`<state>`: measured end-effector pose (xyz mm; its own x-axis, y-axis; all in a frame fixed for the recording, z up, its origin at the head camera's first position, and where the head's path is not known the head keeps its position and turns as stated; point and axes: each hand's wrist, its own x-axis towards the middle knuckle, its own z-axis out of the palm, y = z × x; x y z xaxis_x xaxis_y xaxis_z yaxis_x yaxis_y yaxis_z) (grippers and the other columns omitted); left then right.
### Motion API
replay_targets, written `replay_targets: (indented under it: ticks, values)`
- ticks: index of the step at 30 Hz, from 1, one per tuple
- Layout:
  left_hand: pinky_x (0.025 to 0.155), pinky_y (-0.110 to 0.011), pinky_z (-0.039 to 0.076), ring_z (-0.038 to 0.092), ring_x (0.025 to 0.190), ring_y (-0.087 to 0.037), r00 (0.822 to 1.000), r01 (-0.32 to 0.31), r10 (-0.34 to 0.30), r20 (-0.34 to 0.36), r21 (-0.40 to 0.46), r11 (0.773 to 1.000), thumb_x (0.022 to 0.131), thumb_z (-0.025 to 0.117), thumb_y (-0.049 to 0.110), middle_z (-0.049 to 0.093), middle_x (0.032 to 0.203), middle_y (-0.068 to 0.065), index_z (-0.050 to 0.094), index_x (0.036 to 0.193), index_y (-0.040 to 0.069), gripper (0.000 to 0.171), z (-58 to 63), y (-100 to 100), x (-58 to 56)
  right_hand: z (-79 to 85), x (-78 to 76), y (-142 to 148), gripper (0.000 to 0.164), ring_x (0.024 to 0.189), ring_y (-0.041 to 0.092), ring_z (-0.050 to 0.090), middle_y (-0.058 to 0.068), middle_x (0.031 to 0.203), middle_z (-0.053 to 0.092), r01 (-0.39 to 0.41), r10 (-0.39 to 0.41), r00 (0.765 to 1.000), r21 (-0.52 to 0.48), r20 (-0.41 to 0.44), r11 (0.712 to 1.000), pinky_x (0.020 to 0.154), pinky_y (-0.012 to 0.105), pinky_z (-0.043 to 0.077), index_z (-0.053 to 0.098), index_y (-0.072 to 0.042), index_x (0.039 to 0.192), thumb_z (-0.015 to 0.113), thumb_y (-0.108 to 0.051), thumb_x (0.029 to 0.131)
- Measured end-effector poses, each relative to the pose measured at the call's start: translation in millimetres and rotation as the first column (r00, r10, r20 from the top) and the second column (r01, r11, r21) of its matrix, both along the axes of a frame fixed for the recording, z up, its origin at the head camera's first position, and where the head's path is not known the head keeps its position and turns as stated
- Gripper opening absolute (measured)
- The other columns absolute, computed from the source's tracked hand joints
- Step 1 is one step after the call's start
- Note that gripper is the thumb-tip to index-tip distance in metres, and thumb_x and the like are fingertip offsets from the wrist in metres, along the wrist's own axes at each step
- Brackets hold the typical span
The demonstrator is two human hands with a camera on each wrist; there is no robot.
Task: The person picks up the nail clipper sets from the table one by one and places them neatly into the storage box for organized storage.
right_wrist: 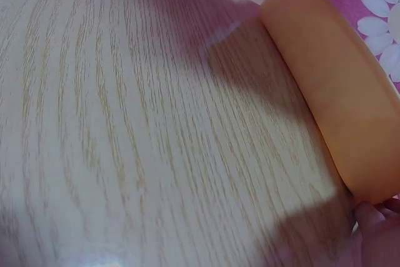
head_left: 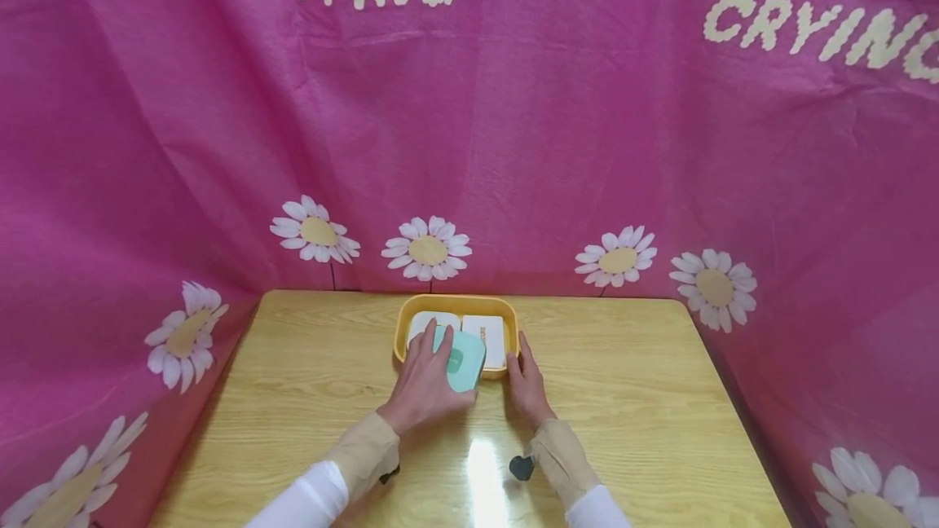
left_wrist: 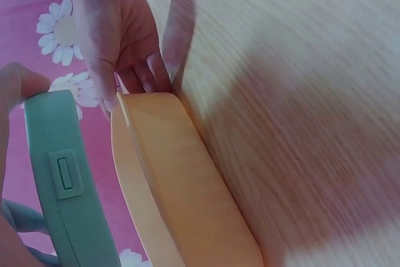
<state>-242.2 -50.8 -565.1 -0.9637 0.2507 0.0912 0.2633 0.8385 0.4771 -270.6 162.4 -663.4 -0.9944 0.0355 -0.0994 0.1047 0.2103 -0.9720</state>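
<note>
My left hand [head_left: 428,385] grips a mint-green case [head_left: 467,361] above the front of a yellow tray [head_left: 511,318]. A small latch shows on the case's side in the left wrist view, with the thumb at one end and other fingers behind. My right hand [head_left: 528,385] holds the tray's right end, its thumb at the rim and its fingers along the outer wall. Inside the tray lie a white rounded item [head_left: 421,322], partly hidden by the left hand, and a white box [head_left: 484,332] with gold lettering on its right.
The tray stands near the back edge of a wooden table [head_left: 623,414]. A pink curtain [head_left: 513,145] with daisies and lettering hangs behind and along both sides.
</note>
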Motion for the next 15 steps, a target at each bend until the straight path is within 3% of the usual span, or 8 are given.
replay_targets:
  ticks: [8, 15]
  values:
    - [0.115, -0.058, 0.040, 0.032, 0.148, -0.044, 1.000, -0.005, 0.005, 0.005, 0.013, 1.000, 0.072, 0.083, 0.055, 0.020, 0.171, -0.021, 0.035, 0.163, 0.007, 0.114, -6.0, 10, -15.7, -1.0, -0.8, 1, 0.061, 0.159, 0.036, 0.016, 0.019, 0.173, 0.016, -0.005, 0.005, 0.999, 0.007, -0.047, 1.000, 0.127, 0.053, 0.019, 0.014, -0.006, 0.168, 0.040, -0.021, 0.115]
    - [0.115, -0.056, 0.041, 0.032, 0.147, -0.042, 1.000, -0.017, 0.016, 0.024, 0.015, 1.000, 0.072, 0.082, 0.056, 0.017, 0.172, -0.019, 0.035, 0.163, 0.006, 0.114, -14.4, 21, -27.0, 2.2, 0.6, 1, 0.061, 0.160, 0.037, 0.015, 0.019, 0.174, 0.015, -0.005, 0.004, 0.999, -0.010, -0.035, 1.000, 0.126, 0.053, 0.019, 0.014, -0.006, 0.168, 0.040, -0.019, 0.115]
